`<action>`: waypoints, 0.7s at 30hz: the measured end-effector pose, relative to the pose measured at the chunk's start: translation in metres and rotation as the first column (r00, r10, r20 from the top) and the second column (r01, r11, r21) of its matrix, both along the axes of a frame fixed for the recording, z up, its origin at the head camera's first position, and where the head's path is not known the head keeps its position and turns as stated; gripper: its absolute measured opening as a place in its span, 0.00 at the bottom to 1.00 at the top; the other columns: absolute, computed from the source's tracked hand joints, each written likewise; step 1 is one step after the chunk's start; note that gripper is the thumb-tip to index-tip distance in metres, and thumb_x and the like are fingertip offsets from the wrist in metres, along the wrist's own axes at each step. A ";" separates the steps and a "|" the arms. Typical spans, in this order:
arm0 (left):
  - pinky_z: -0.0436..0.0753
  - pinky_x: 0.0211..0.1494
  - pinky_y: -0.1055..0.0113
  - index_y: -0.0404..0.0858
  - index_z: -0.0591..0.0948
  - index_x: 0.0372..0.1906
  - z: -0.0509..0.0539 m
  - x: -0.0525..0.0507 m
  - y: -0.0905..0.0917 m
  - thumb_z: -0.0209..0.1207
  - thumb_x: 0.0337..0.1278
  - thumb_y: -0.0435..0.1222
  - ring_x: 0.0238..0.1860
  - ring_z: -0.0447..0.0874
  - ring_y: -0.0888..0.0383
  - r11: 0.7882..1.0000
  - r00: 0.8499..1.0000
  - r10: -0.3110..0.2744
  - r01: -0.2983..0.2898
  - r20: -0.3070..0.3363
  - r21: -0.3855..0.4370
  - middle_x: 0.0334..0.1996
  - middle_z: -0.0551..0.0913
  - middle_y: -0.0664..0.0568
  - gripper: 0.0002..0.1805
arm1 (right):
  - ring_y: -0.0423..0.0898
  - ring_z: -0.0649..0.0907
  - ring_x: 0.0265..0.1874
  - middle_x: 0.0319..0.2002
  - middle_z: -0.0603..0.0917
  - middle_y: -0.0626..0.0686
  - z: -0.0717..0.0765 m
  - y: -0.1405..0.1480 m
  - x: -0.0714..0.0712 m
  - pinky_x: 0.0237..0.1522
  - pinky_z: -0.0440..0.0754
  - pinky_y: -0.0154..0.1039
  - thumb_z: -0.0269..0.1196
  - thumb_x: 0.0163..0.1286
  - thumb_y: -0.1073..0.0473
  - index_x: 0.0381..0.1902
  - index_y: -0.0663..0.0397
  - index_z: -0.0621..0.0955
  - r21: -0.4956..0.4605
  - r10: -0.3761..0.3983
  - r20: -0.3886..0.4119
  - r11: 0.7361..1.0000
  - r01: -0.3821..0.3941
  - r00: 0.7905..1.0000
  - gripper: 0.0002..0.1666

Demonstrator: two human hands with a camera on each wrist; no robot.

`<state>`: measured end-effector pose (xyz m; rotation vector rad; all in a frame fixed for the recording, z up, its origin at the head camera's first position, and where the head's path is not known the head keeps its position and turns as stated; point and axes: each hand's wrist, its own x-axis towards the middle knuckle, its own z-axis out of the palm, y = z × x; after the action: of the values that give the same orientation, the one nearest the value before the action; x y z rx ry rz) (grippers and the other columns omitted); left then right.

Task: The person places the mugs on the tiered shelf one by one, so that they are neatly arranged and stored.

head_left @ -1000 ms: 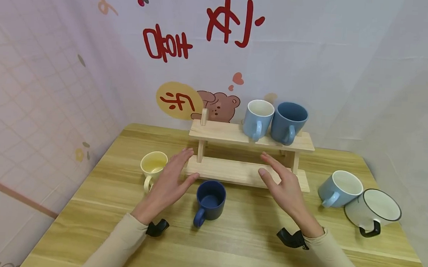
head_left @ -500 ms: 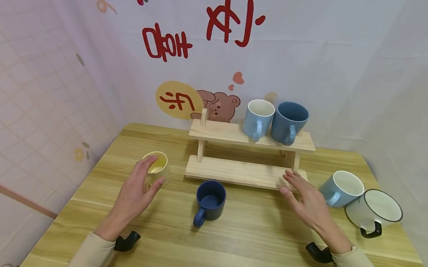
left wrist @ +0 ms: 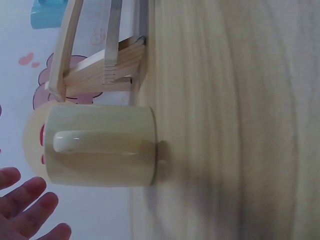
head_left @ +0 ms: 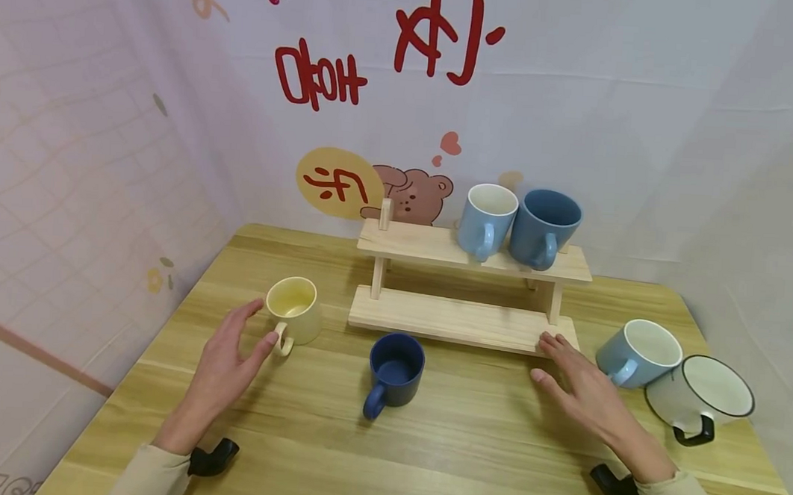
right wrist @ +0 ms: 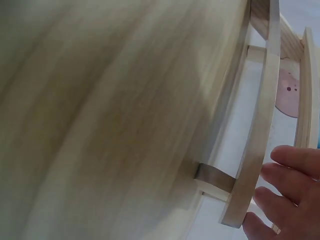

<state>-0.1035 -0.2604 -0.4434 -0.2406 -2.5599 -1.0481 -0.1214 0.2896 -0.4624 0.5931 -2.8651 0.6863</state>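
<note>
A pale yellow mug (head_left: 295,311) stands upright on the table's left side, its handle (left wrist: 95,141) toward me. My left hand (head_left: 223,365) is just left of this mug, fingers spread and holding nothing. In the left wrist view the visible fingers (left wrist: 31,200) are apart from the mug. My right hand (head_left: 584,388) is held open at the right front end of a two-tier wooden shelf (head_left: 460,320). Its fingertips are at the lower board's edge (right wrist: 252,150); contact cannot be told for certain. A navy mug (head_left: 397,371) stands on the table in front of the shelf.
On the shelf's upper board, toward the right, are a light blue mug (head_left: 486,226) and a darker blue mug (head_left: 544,233). Another light blue mug (head_left: 636,355) and a white mug (head_left: 691,397) with black rim and handle stand at the table's right. A printed cloth (head_left: 617,139) hangs behind.
My left hand went left to the yellow mug, reached over its rim, then drew back to its left side. My right hand moved right along the shelf. The head view shifted slightly.
</note>
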 end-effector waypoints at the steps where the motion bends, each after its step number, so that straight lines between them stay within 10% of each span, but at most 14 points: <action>1: 0.70 0.64 0.34 0.31 0.69 0.73 -0.002 0.000 -0.001 0.64 0.72 0.39 0.67 0.71 0.33 1.000 1.000 -0.002 0.001 0.005 0.015 0.66 0.75 0.34 0.31 | 0.70 0.68 0.72 0.73 0.71 0.66 -0.001 0.000 0.000 0.63 0.68 0.72 0.64 0.76 0.48 0.70 0.66 0.75 0.004 0.000 0.001 1.000 0.000 1.000 0.35; 9: 0.68 0.60 0.87 0.29 0.72 0.69 -0.012 -0.001 -0.004 0.58 0.78 0.39 0.62 0.79 0.41 0.980 0.991 -0.042 0.016 0.128 0.198 0.60 0.81 0.36 0.25 | 0.70 0.68 0.72 0.74 0.70 0.66 -0.004 0.002 0.000 0.66 0.67 0.70 0.63 0.77 0.47 0.71 0.67 0.74 0.043 0.009 0.006 0.999 -0.010 1.000 0.36; 16: 0.71 0.54 0.85 0.29 0.76 0.66 -0.012 -0.001 -0.003 0.52 0.81 0.44 0.55 0.76 0.73 0.956 0.952 -0.039 -0.053 0.303 0.290 0.62 0.81 0.37 0.24 | 0.69 0.68 0.72 0.74 0.70 0.65 -0.005 0.003 0.000 0.68 0.67 0.67 0.63 0.77 0.47 0.71 0.67 0.74 0.065 0.022 -0.018 0.998 -0.021 1.000 0.36; 21: 0.72 0.58 0.83 0.27 0.79 0.62 -0.015 -0.005 -0.002 0.49 0.83 0.47 0.53 0.79 0.75 0.909 0.931 -0.098 -0.061 0.353 0.413 0.56 0.85 0.37 0.26 | 0.69 0.69 0.72 0.74 0.71 0.65 -0.004 0.003 0.001 0.67 0.67 0.67 0.64 0.76 0.46 0.71 0.67 0.74 0.068 0.018 -0.017 0.998 -0.017 1.000 0.37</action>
<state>-0.1087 -0.2623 -0.4587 0.0532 -2.5543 -1.7588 -0.1206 0.2928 -0.4667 0.6311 -2.8805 0.5847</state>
